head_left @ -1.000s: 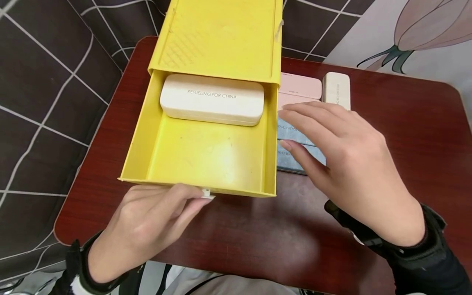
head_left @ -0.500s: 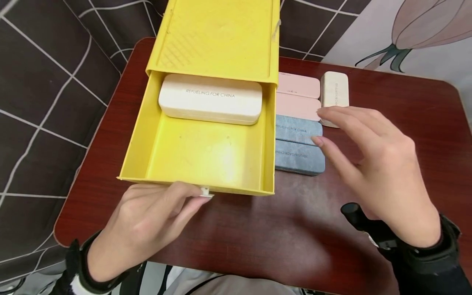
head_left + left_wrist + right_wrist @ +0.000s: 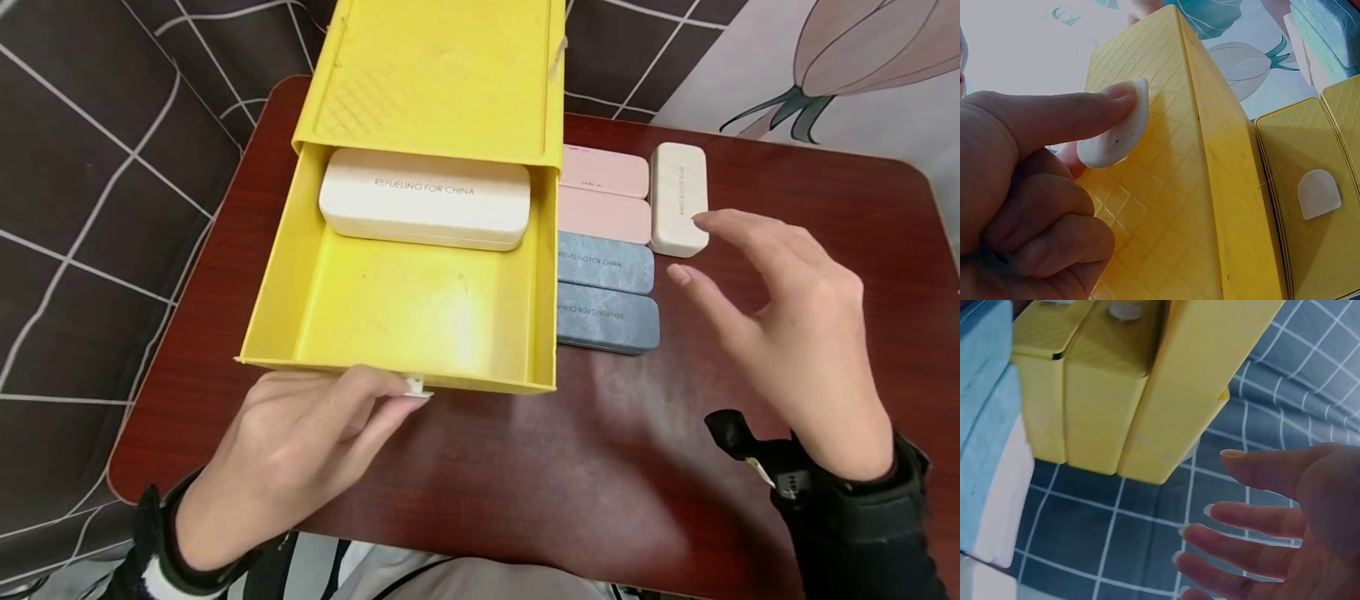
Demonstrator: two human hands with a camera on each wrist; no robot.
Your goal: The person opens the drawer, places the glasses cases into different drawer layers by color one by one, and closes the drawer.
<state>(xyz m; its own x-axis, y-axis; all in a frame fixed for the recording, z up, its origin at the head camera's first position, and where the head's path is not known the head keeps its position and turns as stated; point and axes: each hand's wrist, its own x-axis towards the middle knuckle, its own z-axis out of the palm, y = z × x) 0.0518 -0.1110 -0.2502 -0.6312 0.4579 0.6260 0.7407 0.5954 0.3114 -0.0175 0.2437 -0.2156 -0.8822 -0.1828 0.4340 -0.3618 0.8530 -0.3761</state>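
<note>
One yellow plastic drawer (image 3: 397, 325), lattice-textured front, centre of frame, pulled out. Left hand (image 3: 292, 454), lower left: pinches its white rounded pull tab (image 3: 1113, 144). Right hand (image 3: 802, 308), right of frame: thumb and forefinger wide apart, holding nothing; contact with the cream, round-cornered oblong case (image 3: 678, 187), upper right, cannot be told. Handling, as judged: level, steady pinch on the tab; fingers best set across the case's narrow width. Finish: matt, faintly lettered top.
</note>
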